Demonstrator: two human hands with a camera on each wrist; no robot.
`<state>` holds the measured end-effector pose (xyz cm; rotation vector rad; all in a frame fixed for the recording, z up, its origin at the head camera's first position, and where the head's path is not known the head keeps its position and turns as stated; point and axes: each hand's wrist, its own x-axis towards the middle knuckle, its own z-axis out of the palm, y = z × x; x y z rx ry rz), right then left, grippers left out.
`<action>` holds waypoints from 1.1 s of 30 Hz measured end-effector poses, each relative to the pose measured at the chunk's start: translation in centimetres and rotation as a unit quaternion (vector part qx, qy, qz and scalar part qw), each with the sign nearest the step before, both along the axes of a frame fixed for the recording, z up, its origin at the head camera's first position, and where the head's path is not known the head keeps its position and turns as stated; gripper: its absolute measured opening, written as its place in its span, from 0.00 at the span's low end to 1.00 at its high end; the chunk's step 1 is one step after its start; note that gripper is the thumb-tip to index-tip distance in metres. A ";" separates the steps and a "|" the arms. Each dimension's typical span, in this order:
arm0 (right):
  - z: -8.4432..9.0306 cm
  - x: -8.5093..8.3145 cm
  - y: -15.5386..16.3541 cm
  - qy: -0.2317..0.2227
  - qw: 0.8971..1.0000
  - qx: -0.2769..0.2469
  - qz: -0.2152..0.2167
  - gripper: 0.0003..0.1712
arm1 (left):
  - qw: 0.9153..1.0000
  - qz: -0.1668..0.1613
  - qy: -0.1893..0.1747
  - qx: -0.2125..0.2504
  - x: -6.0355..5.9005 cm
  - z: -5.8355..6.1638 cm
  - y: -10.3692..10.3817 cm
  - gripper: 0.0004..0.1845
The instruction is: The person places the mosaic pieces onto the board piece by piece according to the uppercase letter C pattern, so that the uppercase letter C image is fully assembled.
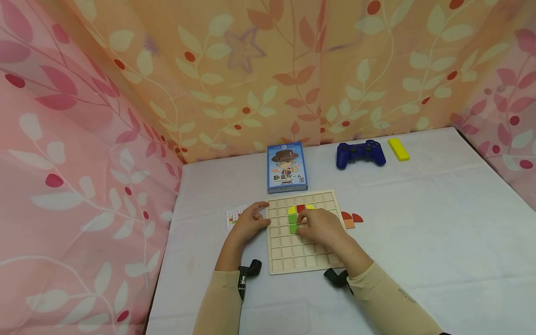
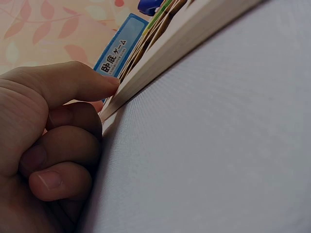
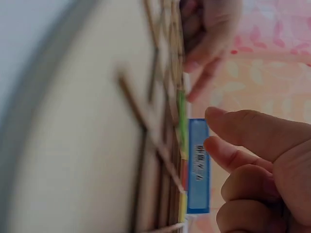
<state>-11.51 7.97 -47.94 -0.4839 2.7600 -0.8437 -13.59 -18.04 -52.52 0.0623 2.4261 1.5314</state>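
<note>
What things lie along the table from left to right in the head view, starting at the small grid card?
Small white grid card → left hand → wooden grid board → red and orange loose pieces → yellow rectangular block.

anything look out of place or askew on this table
Nothing stands out. The wooden grid board lies flat and roughly square to the card box; a few loose coloured pieces sit beside its right edge, unspilled.

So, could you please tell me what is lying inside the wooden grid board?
In the board: a yellow piece, a red piece and a green piece near the top. The right hand covers the cells beside them, so anything there is hidden.
</note>
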 end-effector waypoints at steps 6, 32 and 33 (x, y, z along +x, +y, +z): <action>2.0 0.2 0.9 0.010 0.999 -0.038 -0.012 0.15 | 1.000 0.001 0.002 -0.002 -0.1 0.0 -0.1 0.31; 7.0 0.2 7.7 0.019 0.991 -0.089 -0.102 0.17 | 1.000 -0.008 0.008 0.003 -0.1 0.0 -0.1 0.31; 7.0 0.2 8.1 0.015 0.990 -0.089 -0.105 0.17 | 1.000 -0.008 0.008 0.002 -0.1 0.1 -0.1 0.31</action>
